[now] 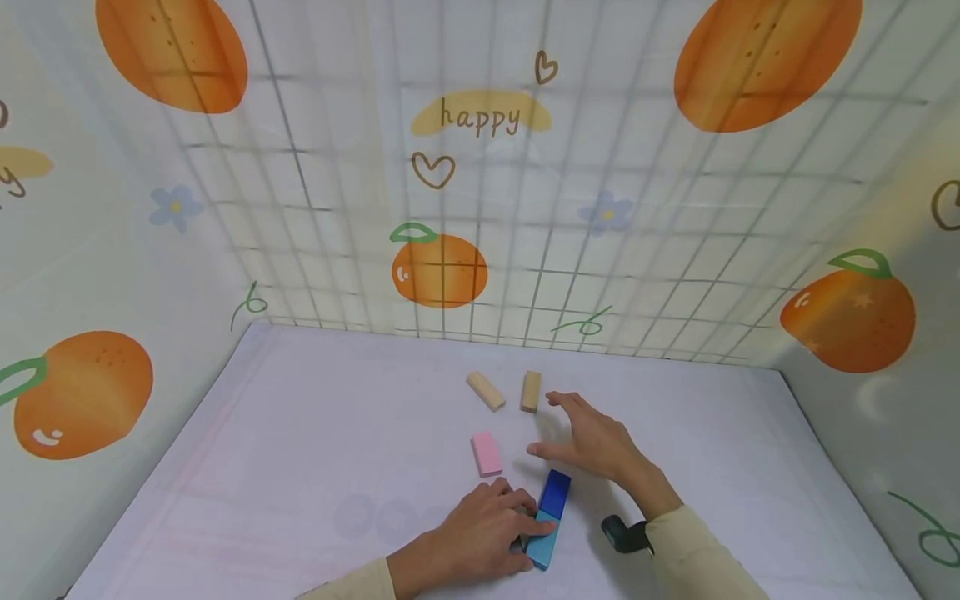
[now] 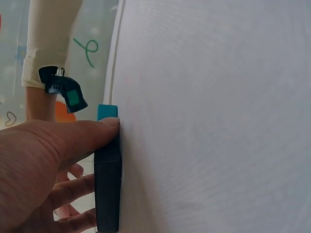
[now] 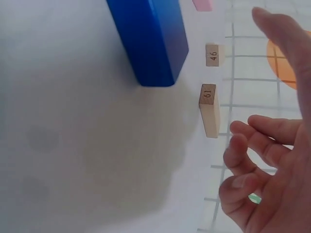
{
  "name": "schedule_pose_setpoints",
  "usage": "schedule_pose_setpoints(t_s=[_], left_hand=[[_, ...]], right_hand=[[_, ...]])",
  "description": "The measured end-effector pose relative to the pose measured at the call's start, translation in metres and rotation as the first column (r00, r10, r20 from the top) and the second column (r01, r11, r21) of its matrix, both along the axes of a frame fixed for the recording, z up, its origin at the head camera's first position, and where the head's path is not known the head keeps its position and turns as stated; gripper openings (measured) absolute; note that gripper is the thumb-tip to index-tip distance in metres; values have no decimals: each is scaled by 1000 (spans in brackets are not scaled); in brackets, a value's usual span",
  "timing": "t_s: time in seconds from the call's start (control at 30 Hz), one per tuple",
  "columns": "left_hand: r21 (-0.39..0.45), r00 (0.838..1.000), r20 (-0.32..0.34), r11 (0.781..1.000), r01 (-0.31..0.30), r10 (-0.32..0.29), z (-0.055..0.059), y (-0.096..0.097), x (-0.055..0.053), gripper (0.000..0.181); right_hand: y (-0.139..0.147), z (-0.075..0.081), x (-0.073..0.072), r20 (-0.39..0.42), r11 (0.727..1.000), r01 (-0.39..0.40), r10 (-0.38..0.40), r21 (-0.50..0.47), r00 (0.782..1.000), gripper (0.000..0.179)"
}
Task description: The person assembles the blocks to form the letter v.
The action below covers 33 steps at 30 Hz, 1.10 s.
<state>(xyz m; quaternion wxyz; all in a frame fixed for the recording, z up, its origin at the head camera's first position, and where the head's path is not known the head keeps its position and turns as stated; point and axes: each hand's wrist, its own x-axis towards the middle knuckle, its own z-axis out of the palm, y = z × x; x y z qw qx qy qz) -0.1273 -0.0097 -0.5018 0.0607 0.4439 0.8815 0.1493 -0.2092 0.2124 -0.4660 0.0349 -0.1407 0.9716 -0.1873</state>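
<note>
My left hand (image 1: 487,527) bends over a dark block (image 2: 108,194), mostly hidden from above, and appears to hold it beside a light blue block (image 1: 543,546). One left finger lies across the light blue block; the thumb (image 2: 92,136) is near its side in the left wrist view. A dark blue block (image 1: 555,493) touches the light blue one end to end. My right hand (image 1: 603,446) hovers beyond them, its thumb and fingers apart with nothing between. Nearest to its fingers is a wooden block (image 1: 531,392), marked 61 in the right wrist view.
Farther left lies a second wooden block (image 1: 486,391), with a pink block (image 1: 487,453) closer to me. A white cloth covers the table (image 1: 337,417). Printed curtains (image 1: 360,200) rise at the back and both sides. A dark camera (image 1: 622,533) hangs at my right wrist.
</note>
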Motion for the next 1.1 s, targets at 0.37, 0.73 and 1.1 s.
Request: schedule_pose_setpoints(t_s=[0.37, 0.73, 1.1], left_hand=[[3, 1000, -7, 1000, 3, -3, 2, 0, 0, 50], [-2, 1000, -8, 1000, 0, 0, 4, 0, 1, 50], [-13, 1000, -8, 1000, -9, 9, -1, 1, -1, 51]], right_hand=[[-3, -1, -9, 23, 1000, 12, -12, 3, 1000, 100], [-3, -4, -27, 55, 1000, 29, -29, 5, 998, 107], [-1, -6, -37, 97, 999, 31, -29, -26, 995, 111]])
